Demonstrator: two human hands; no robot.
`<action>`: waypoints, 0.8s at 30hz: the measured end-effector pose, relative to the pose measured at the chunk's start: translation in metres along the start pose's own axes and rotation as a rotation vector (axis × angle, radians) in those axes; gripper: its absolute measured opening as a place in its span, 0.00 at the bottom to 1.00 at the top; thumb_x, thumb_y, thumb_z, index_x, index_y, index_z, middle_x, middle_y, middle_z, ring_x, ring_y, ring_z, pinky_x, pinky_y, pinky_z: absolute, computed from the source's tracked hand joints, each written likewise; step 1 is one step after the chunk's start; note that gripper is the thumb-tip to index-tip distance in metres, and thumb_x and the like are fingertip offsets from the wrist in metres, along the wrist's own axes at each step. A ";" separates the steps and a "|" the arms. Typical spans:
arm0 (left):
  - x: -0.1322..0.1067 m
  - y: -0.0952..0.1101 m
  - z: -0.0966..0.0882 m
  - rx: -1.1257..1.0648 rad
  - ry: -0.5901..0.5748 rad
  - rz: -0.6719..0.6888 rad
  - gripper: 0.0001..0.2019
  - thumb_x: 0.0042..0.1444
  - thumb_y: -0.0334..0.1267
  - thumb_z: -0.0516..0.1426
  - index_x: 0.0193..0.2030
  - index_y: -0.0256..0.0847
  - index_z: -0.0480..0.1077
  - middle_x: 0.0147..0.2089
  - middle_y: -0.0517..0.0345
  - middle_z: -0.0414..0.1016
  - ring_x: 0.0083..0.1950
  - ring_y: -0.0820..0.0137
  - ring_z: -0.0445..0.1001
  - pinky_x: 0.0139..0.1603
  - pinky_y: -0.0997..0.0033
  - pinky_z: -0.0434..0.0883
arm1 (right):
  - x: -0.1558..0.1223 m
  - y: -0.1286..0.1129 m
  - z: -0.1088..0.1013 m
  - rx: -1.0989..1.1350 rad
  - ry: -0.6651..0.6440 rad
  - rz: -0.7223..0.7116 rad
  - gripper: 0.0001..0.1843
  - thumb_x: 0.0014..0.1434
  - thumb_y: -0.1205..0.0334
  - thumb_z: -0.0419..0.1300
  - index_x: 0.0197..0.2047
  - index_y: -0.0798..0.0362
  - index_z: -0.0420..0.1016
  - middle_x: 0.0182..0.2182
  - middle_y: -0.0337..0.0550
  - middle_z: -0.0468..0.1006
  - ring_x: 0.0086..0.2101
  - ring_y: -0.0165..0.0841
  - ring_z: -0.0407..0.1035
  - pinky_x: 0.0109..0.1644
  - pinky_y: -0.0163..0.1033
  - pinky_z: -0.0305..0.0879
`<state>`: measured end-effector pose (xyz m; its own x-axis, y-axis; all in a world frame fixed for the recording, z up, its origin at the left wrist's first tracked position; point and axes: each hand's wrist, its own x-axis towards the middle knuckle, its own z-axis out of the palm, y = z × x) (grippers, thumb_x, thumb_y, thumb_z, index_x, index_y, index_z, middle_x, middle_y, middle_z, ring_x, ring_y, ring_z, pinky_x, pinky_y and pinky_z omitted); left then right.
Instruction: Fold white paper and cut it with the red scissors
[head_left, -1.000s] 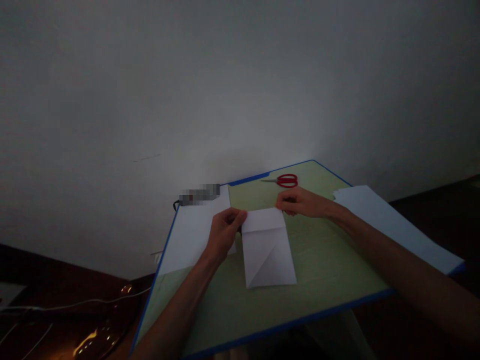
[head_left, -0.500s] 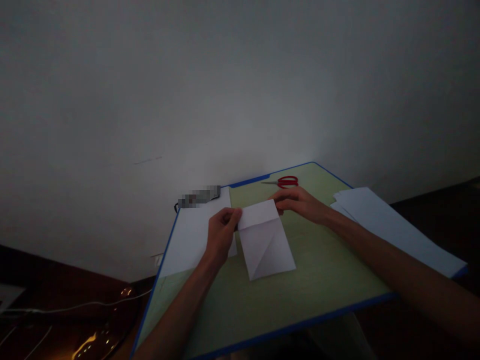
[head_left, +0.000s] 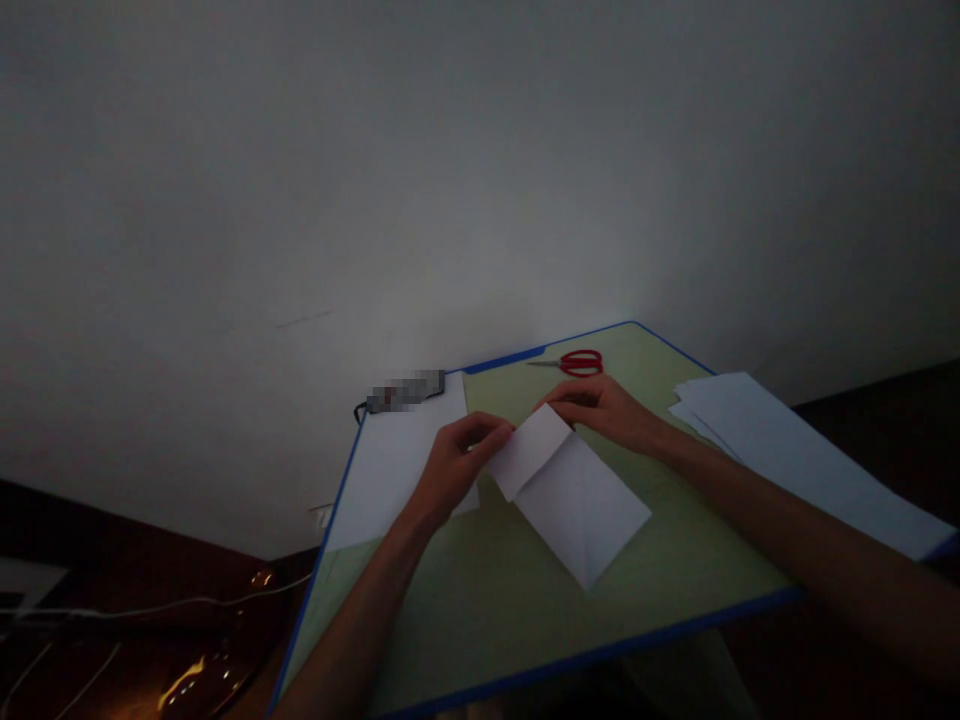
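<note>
A folded sheet of white paper (head_left: 581, 505) lies slantwise over the table, its top part turned down as a flap and a faint crease running through the lower part. My left hand (head_left: 456, 462) pinches the flap's left corner between thumb and fingers. At the far edge of the fold, my right hand (head_left: 600, 408) is closed on the paper, its fingertips partly hidden behind the sheet. Just beyond the right hand rest scissors with red handles (head_left: 582, 363), blades pointing left.
The green table (head_left: 480, 620) has a blue rim and stands against a grey wall. White sheets (head_left: 397, 470) lie at its left, with a blurred-out object (head_left: 406, 391) on their far edge. A stack of white paper (head_left: 795, 440) covers the right side. A white cable (head_left: 187, 603) runs at lower left.
The folded paper has turned counterclockwise, its lower end swinging to the right. My left hand has shifted slightly right with its corner; the right hand has barely moved.
</note>
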<state>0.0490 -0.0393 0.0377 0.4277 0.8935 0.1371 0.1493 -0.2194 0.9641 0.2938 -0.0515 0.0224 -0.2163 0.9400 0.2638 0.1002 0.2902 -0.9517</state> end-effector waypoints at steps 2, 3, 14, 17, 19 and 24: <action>-0.001 0.003 0.001 -0.011 -0.029 -0.022 0.12 0.55 0.46 0.66 0.34 0.39 0.80 0.34 0.55 0.81 0.35 0.70 0.75 0.36 0.73 0.70 | -0.002 -0.003 0.007 0.013 -0.022 0.007 0.14 0.57 0.51 0.68 0.39 0.53 0.84 0.32 0.43 0.82 0.32 0.34 0.73 0.37 0.39 0.67; -0.002 0.004 0.002 -0.025 -0.048 -0.044 0.12 0.55 0.47 0.67 0.33 0.39 0.80 0.32 0.56 0.80 0.33 0.70 0.74 0.35 0.73 0.69 | -0.003 -0.004 0.011 0.026 -0.022 0.016 0.14 0.57 0.51 0.69 0.39 0.53 0.84 0.33 0.43 0.83 0.32 0.34 0.74 0.37 0.39 0.67; -0.005 0.002 0.012 -0.129 -0.066 -0.105 0.13 0.52 0.47 0.69 0.32 0.38 0.79 0.31 0.57 0.79 0.32 0.71 0.73 0.34 0.74 0.67 | -0.012 -0.014 0.029 0.016 -0.022 0.025 0.09 0.56 0.56 0.69 0.36 0.53 0.83 0.32 0.43 0.84 0.33 0.35 0.76 0.39 0.39 0.70; -0.005 0.002 0.012 -0.121 -0.044 -0.105 0.13 0.52 0.47 0.69 0.32 0.38 0.79 0.32 0.57 0.79 0.32 0.71 0.73 0.34 0.74 0.66 | -0.011 -0.015 0.029 0.013 -0.007 0.031 0.09 0.55 0.57 0.69 0.34 0.53 0.82 0.30 0.42 0.83 0.32 0.34 0.75 0.37 0.39 0.69; -0.005 0.002 0.012 -0.109 -0.046 -0.105 0.13 0.52 0.47 0.69 0.32 0.38 0.79 0.31 0.57 0.79 0.32 0.71 0.73 0.34 0.74 0.66 | -0.010 -0.014 0.029 0.021 -0.010 0.038 0.09 0.54 0.56 0.69 0.32 0.54 0.81 0.29 0.41 0.82 0.30 0.32 0.74 0.36 0.38 0.68; -0.005 0.001 0.012 -0.110 -0.068 -0.106 0.13 0.52 0.46 0.69 0.32 0.37 0.79 0.31 0.58 0.79 0.32 0.72 0.73 0.34 0.74 0.66 | -0.010 -0.013 0.029 0.029 -0.018 0.049 0.09 0.53 0.57 0.69 0.30 0.54 0.79 0.25 0.38 0.78 0.27 0.30 0.70 0.33 0.36 0.64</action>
<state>0.0573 -0.0483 0.0350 0.4745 0.8800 0.0216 0.0996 -0.0781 0.9920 0.2664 -0.0700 0.0274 -0.2290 0.9496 0.2139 0.0833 0.2381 -0.9677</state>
